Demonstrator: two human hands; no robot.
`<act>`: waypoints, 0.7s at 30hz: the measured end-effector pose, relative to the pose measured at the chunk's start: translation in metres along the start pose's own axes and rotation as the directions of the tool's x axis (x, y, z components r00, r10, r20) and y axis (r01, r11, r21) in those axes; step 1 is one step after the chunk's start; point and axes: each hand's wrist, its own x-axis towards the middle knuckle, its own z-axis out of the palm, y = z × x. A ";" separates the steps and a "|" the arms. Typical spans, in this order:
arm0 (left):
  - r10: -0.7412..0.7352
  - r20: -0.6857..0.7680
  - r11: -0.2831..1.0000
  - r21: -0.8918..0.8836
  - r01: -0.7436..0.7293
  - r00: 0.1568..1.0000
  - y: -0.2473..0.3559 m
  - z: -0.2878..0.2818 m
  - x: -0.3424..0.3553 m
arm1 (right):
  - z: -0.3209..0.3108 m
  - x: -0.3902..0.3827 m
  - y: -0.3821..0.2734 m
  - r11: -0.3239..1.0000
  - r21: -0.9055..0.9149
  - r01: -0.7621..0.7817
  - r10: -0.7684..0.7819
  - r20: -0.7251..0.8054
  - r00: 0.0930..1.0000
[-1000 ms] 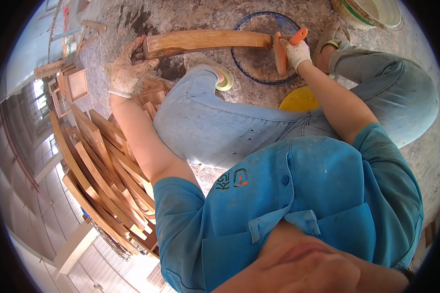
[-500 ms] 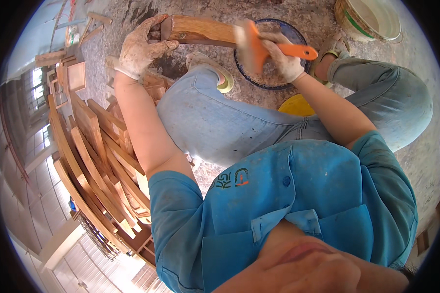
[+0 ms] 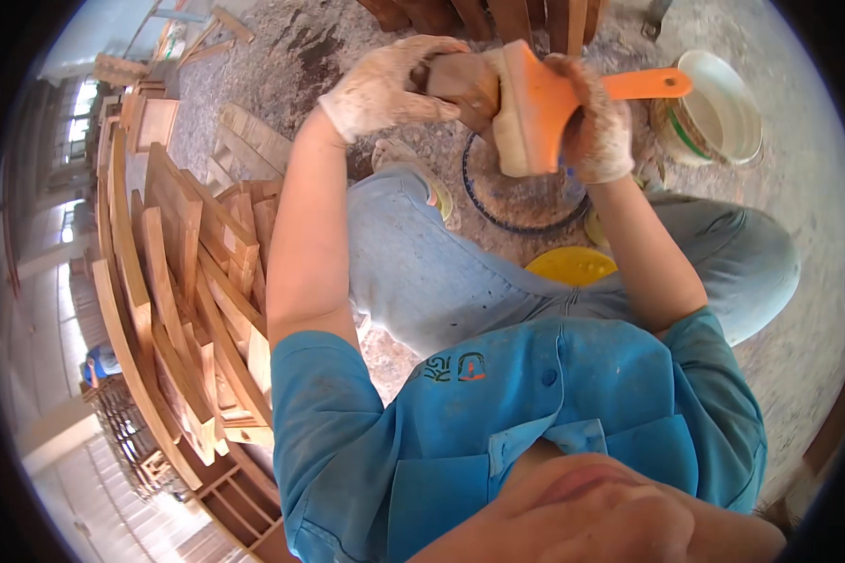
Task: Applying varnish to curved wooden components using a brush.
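Clamped round 1 end of the squared brown wood (image 3: 465,86) at 12 o'clock is the left grip (image 3: 390,86), in a smudged white glove. The right grip (image 3: 599,127), gloved too, is closed on a wide brush (image 3: 542,113) at 1 o'clock: smooth orange handle, pale bristles overlapping the wood. Stitched characters mark the blue cloth shirt (image 3: 526,403) at 5 o'clock. Bucket (image 3: 683,129), green-striped, at 2; curved, sawn boards (image 3: 164,272) at 9.

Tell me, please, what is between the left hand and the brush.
In the head view, a piece of wood lies between the left hand, which grips one end, and the brush; the bristles hide part of the wood.
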 end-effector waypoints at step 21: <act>0.116 0.003 0.991 -0.060 -0.116 0.993 -0.021 0.031 0.025 | 0.080 0.004 -0.120 0.587 -0.747 0.314 0.153 0.483 0.862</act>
